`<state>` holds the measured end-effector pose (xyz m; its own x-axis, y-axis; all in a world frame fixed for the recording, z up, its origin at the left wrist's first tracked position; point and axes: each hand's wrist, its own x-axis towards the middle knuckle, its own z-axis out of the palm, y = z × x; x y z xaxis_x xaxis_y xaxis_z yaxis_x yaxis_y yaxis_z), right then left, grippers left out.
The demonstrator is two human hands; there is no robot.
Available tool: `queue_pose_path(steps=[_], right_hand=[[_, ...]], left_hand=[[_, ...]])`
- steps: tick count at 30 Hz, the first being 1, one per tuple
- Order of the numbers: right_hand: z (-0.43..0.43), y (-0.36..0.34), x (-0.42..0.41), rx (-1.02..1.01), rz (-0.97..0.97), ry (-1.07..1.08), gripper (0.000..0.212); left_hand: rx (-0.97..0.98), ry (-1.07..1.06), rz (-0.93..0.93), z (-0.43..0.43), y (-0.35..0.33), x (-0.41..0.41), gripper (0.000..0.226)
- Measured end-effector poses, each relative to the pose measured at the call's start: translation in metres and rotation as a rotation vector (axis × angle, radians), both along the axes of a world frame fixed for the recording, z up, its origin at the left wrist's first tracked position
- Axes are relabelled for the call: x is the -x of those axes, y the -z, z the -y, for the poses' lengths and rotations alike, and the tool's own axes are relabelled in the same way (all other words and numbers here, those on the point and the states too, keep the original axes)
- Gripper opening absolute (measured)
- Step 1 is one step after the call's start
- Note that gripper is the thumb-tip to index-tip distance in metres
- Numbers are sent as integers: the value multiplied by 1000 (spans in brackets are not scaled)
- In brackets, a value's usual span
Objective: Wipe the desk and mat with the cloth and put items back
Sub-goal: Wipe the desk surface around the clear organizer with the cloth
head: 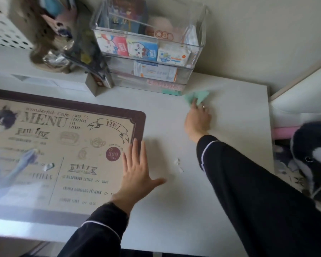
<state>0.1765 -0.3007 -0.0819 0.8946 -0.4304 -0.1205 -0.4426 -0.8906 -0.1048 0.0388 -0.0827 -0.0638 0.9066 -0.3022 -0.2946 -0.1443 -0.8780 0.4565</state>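
Wipes surface (235,130) toward one o'clock, right grip (197,123) on green cloth (197,96) just beside clear organizer (148,52); pinching or pressing flat, cannot tell through blur. Braces with left grip (135,164) spread flat over mat (63,145) edge toward nine o'clock, likely to stop sliding.

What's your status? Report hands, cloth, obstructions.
Left hand flat across mat edge. Right hand on cloth, far desk, grip blurred. Scraps lie on desk between hands; organizer beside cloth.
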Motion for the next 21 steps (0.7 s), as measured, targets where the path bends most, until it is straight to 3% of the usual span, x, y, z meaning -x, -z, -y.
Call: queue_pose_path(steps=[2, 7, 9, 12, 14, 16, 18, 20, 21], right_hand=[[-41, 0, 7, -84, 11, -164, 57], [-67, 4, 24, -62, -154, -1001, 42], [-40, 1, 5, -63, -121, -868, 44], [-5, -2, -16, -67, 2, -387, 53], [-21, -6, -9, -26, 12, -281, 54], [-56, -5, 13, -47, -24, -449, 60], [-91, -3, 49, -84, -77, -812, 56], [-95, -8, 75, -127, -207, -1153, 41], [-84, -10, 74, -130, -229, -1193, 30]], left_hand=[[-127, 57, -95, -3, 4, 18, 147], [-217, 167, -182, -11, 14, 41, 159], [-207, 170, -217, -13, 15, 41, 160], [-234, 179, -255, -12, 12, 37, 160], [-255, 193, -287, -13, 9, 35, 160], [-269, 224, -323, -14, 5, 33, 161], [-287, 258, -348, -15, 3, 31, 162], [-314, 286, -366, -15, -1, 29, 163], [-316, 292, -377, -15, -2, 28, 162]])
